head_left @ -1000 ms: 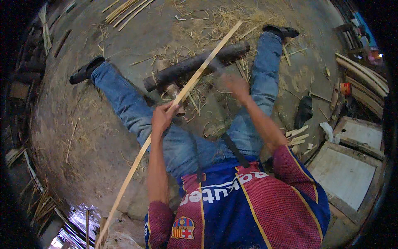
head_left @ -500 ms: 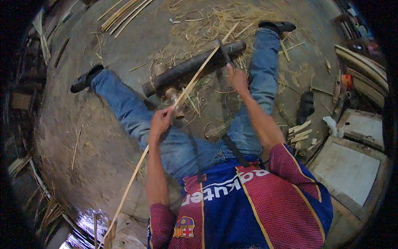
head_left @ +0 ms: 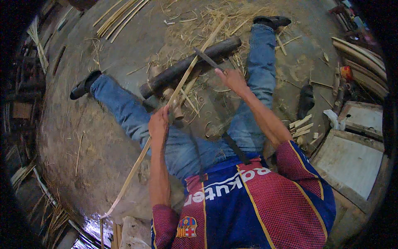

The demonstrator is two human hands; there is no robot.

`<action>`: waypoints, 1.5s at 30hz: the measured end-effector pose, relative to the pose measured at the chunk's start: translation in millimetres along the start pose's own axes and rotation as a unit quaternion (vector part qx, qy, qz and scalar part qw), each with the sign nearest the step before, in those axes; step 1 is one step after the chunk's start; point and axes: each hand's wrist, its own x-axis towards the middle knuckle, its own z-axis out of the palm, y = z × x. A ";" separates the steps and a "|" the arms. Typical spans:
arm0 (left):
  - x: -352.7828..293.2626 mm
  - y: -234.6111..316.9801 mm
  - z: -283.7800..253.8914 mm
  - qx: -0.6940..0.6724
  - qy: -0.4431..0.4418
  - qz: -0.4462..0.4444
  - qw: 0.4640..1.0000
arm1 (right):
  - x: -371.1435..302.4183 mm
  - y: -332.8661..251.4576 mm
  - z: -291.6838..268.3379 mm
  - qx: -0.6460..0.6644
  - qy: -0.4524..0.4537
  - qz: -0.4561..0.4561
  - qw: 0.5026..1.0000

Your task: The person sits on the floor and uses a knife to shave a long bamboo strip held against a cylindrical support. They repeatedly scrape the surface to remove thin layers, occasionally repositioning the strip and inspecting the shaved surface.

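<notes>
My left hand is closed round a long, pale split-wood strip, perhaps bamboo. The strip slants from the lower left, under my left forearm, up across a dark round log. In my right hand is a knife, my fingers wrapped round its handle. Its blade points up and left, and its tip lies close to the strip above the log; whether the edge touches the wood I cannot tell. The log lies between my outstretched legs, next to a shorter, lighter wooden piece.
Thin shavings litter the floor beyond the log. Several long strips lie at the far left. To my right are small split pieces, a dark shoe-like object, pale framed panels and curved slats.
My right hand and the knife have moved left, and the blade has tipped from nearly upright to a slant towards the strip. The strip's near end has shifted up from the lower edge.
</notes>
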 end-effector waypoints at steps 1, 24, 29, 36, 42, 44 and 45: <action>-0.9 -4.5 2.1 0.007 0.015 0.003 1.000 | 2.4 -11.1 -7.4 -0.009 -0.037 0.030 0.999; -125.3 -94.2 -100.8 -0.057 -0.149 -0.142 0.977 | 29.3 20.1 -25.2 -0.049 0.092 0.122 0.987; -78.3 -91.2 -61.4 0.008 -0.046 -0.027 0.999 | 8.8 0.8 -7.8 0.151 0.110 0.097 0.978; -25.0 -39.7 -38.9 0.080 0.068 0.062 0.993 | -11.0 -32.5 -0.8 0.299 -0.055 0.190 0.933; -13.9 -36.6 -17.6 0.128 0.133 0.142 0.972 | -19.8 -39.2 -1.5 0.209 -0.149 0.100 0.961; -15.1 -42.3 -15.8 0.146 0.131 0.149 0.969 | -30.7 -38.4 4.8 0.202 -0.176 0.063 0.961; -18.2 -41.1 -17.9 0.142 0.123 0.133 0.973 | -34.9 -48.2 -3.2 0.214 -0.174 0.080 0.958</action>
